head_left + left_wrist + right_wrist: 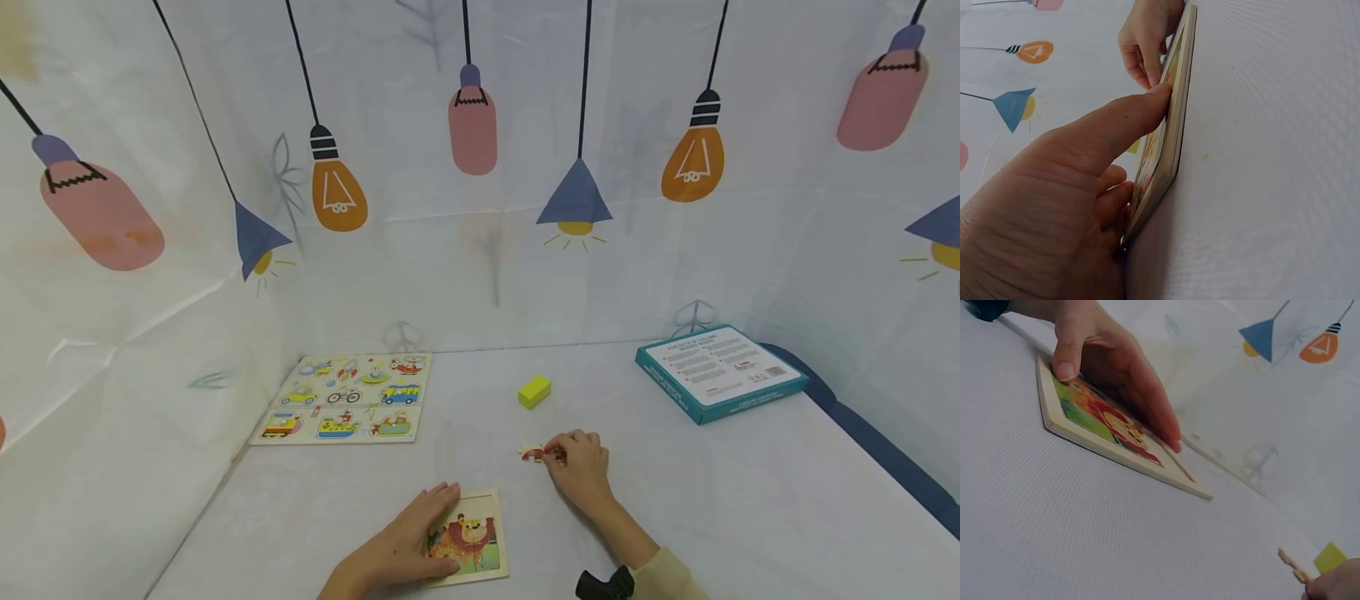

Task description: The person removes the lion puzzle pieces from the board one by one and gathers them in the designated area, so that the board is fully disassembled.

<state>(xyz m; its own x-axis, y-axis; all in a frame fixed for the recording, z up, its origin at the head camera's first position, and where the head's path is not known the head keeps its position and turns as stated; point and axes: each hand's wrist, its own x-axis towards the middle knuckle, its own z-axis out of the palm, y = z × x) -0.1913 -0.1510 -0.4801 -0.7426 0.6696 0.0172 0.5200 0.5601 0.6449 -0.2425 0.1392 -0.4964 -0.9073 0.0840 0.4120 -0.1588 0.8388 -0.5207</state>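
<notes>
saw a square pale-wood puzzle tray (pixel 501 533) bearing a red-maned lion picture (pixel 471 540), lying flat on the white table (pixel 337 492). found the left hand (pixel 408 537) laid across its left part, spread wide, thumb and fingers touching the tray. noted the right hand (pixel 583 468) narrowly pinching one end of a small, flat, red-and-cream puzzle piece (pixel 532 455), beyond the tray and to its right (could not tell whether lifted or touching the table). spotted, farther out, a yellow-green rectangular block (pixel 535 392), a flat cream board (pixel 342 398) with colourful vehicles to the left, and a flat teal-and-white box (pixel 720 375) to the right.
</notes>
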